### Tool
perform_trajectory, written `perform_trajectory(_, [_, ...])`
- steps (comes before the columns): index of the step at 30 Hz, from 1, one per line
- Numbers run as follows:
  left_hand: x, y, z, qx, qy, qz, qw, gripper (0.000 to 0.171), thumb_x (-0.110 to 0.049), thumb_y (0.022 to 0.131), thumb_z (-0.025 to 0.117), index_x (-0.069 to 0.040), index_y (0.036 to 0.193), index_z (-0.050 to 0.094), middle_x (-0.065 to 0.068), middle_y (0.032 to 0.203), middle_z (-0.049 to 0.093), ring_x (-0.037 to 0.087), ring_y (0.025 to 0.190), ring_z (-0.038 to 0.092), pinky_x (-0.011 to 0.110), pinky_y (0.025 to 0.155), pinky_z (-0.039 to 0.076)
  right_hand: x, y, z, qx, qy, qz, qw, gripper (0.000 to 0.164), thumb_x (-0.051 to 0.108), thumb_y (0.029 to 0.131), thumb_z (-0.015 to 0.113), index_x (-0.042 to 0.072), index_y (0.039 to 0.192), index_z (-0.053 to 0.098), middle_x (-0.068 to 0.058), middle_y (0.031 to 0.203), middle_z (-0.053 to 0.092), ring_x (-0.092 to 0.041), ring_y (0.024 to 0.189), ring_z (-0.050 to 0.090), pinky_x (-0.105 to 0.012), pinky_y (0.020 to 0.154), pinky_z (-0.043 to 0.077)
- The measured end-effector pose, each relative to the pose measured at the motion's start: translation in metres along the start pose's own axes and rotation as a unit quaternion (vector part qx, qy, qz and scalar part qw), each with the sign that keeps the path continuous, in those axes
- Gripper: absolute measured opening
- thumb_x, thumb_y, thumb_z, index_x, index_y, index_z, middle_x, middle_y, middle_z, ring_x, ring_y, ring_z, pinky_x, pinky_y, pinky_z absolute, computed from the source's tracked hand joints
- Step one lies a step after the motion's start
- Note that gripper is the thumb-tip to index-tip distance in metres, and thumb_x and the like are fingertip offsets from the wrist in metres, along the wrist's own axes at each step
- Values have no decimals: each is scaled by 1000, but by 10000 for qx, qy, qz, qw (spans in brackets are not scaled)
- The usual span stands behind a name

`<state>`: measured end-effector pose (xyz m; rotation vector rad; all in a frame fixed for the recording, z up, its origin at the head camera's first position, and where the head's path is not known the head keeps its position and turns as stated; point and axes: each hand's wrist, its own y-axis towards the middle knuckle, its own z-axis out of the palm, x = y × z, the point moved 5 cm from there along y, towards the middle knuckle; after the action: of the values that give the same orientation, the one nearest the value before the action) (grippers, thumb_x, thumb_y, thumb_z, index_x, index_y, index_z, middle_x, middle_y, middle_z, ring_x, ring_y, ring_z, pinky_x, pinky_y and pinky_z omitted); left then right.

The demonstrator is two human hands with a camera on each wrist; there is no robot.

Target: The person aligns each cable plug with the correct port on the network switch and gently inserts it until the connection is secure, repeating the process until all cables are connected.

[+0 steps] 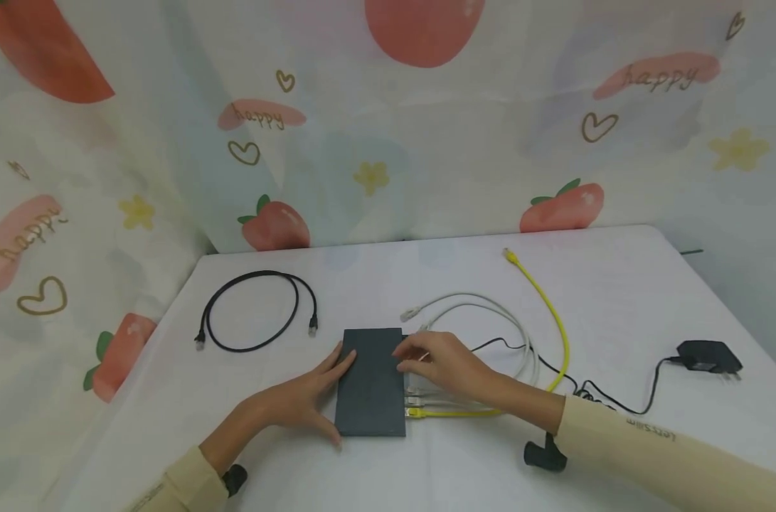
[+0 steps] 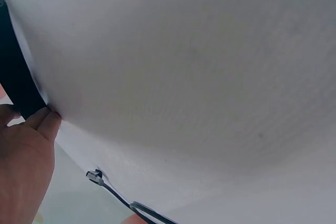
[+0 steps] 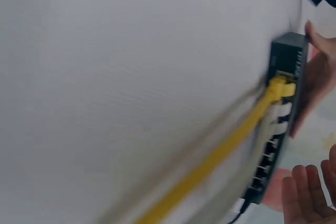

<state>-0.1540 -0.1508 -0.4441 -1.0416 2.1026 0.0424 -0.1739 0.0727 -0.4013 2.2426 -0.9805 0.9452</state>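
Note:
A dark network switch (image 1: 371, 384) lies flat on the table. A yellow network cable (image 3: 210, 163) and two pale ones (image 3: 260, 142) are plugged into its right side, at the end nearer me; further ports show no plugs. A black power cord (image 3: 241, 212) enters the far end of that side. My left hand (image 1: 301, 400) rests against the switch's left edge, fingers extended and spread, some fingertips on its top. Close to the switch's far right edge is my right hand (image 1: 452, 364), its fingers bent loosely; nothing shows in it in the right wrist view.
A coiled black network cable (image 1: 250, 348) lies at the back left. The loose ends of the pale cables (image 1: 484, 299) curve behind my right hand, and the yellow cable's free end points to the back. A black power adapter (image 1: 708, 355) sits at the right.

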Motion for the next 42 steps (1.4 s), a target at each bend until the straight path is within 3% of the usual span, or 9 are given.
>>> perform_trajectory(5, [0, 0, -1, -7, 84, 22, 10000, 125, -47, 64, 83, -19, 152, -1, 12, 154, -17, 29, 140, -1, 47, 107, 23, 18, 26, 0, 20, -389, -286, 9988, 20, 16, 87, 69, 6, 105, 68, 5, 94, 66, -7, 85, 61, -22, 73, 50])
perform_trajectory(12, [2, -1, -2, -3, 51, -113, 9999, 124, -50, 64, 82, -24, 152, 0, 7, 155, -16, 26, 140, 0, 46, 108, 23, 39, 63, 6, 361, -772, -559, 9948, 20, 12, 88, 67, 3, 106, 67, -5, 100, 68, -12, 88, 63, -22, 73, 49])
perform_trajectory(23, [10, -1, -4, 19, 62, -142, 9999, 124, -51, 63, 83, -27, 152, 0, 2, 155, -15, 23, 141, 2, 44, 107, 25, 35, 131, 13, 578, -1462, -505, 9863, 18, 9, 88, 66, 1, 105, 67, -5, 91, 68, -14, 79, 62, -23, 68, 49])
perform_trajectory(31, [8, 0, -8, 48, 104, -68, 9999, 124, -48, 64, 84, -24, 153, 1, 4, 155, -15, 23, 141, 4, 43, 107, 26, 31, 173, 27, 1069, -2153, -552, 9691, 19, 7, 89, 66, 0, 106, 67, -8, 94, 67, -18, 84, 62, -27, 73, 50])
perform_trajectory(38, [11, -3, -7, 153, 60, -147, 9998, 124, -46, 65, 84, -23, 152, -1, 5, 154, -17, 21, 141, 3, 40, 108, 24, 27, 203, 55, 1723, -2448, -406, 9533, 23, 9, 91, 63, 0, 112, 65, -8, 100, 65, -18, 90, 59, -27, 76, 48])
perform_trajectory(42, [11, -2, -7, 173, 45, -120, 9998, 123, -47, 66, 83, -24, 152, -1, 3, 154, -18, 20, 140, 3, 39, 108, 24, 22, 216, 66, 1885, -2698, -402, 9434, 23, 10, 92, 63, 2, 113, 65, -6, 102, 65, -16, 92, 59, -26, 79, 47])
